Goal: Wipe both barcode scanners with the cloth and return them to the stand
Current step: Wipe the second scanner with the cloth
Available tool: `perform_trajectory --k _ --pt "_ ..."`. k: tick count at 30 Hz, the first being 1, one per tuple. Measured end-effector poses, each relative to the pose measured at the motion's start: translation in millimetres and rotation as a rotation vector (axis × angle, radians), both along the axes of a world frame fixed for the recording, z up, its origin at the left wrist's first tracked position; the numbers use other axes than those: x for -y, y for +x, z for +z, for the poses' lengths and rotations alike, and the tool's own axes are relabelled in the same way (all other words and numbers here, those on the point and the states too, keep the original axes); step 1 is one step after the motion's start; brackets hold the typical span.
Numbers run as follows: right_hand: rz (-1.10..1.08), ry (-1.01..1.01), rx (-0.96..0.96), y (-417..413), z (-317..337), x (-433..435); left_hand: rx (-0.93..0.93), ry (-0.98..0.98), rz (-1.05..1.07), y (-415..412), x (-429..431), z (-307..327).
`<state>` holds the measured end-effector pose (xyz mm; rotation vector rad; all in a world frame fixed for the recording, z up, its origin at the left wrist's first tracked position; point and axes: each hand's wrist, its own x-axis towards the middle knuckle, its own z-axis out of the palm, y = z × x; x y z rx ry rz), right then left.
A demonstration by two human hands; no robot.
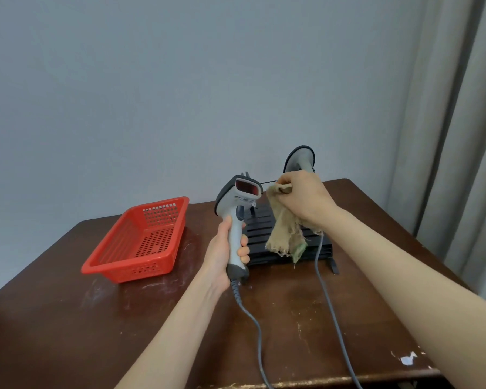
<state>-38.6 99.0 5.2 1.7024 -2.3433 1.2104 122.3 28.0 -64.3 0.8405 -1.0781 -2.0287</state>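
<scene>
Head cam: left hand [225,248] grips the grey scanner [237,200] by its handle, upright in front of the black stand [260,234]. The right hand [303,197] pinches the bunched cloth [285,228] just beside its red window, and the second scanner [299,158] pokes up behind. Looks like the first wipe; next the cloth needs pressing on.

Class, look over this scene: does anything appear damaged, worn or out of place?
The cloth is frayed, threads dangling from its lower edge. The table has a chipped patch near its front right corner.
</scene>
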Motion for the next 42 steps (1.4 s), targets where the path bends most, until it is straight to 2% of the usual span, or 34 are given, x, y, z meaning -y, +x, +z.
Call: perform_trajectory --k 2,4,8,12,18,21,23,25,29,31,33,36,38,42 --pt "0.013 -0.119 0.045 4.4 2.5 2.1 -0.001 -0.003 -0.007 -1.3 -1.7 -0.3" --pt "0.027 -0.147 0.028 8.6 4.1 3.5 -0.001 -0.002 -0.011 -2.8 -3.5 0.7" --pt "0.020 -0.076 0.005 15.2 4.9 5.3 0.033 -0.012 -0.013 -6.4 -9.2 0.6" --pt "0.102 -0.113 0.032 23.3 10.3 7.1 0.081 -0.028 0.007 -8.1 -9.4 -2.1" --pt "-0.077 0.022 -0.164 16.0 4.5 -0.4 0.077 -0.055 0.018 -6.7 -7.7 0.4" --pt "-0.067 0.001 -0.093 17.0 5.4 1.1 0.086 -0.055 0.018 -8.0 -8.2 -0.2" --pt "0.031 -0.079 0.043 19.5 9.3 3.9 0.094 -0.054 0.021 -10.6 -7.8 -0.3" --pt "0.079 -0.113 0.072 20.1 11.0 5.7 0.087 -0.040 0.027 -11.4 -7.5 -0.4" --pt "-0.062 0.003 -0.256 11.0 3.0 3.2 0.071 -0.018 0.021 -10.5 -9.7 -2.7" --pt "-0.089 0.063 -0.338 8.0 0.8 1.8 0.071 -0.015 0.018 -10.9 -12.4 -3.9" --pt "-0.060 0.057 -0.258 9.8 3.5 1.8 0.074 -0.011 0.022 -12.0 -12.5 -4.9" --pt "0.053 -0.050 0.024 14.9 10.3 1.2 0.090 -0.013 0.019 -15.8 -11.9 -3.5" --pt "0.047 -0.056 0.011 14.8 9.5 1.6 0.092 -0.010 0.031 -16.2 -11.6 -3.0" --pt "-0.104 0.085 -0.165 6.8 3.2 0.7 0.066 0.007 0.011 -15.2 -13.1 -4.3"
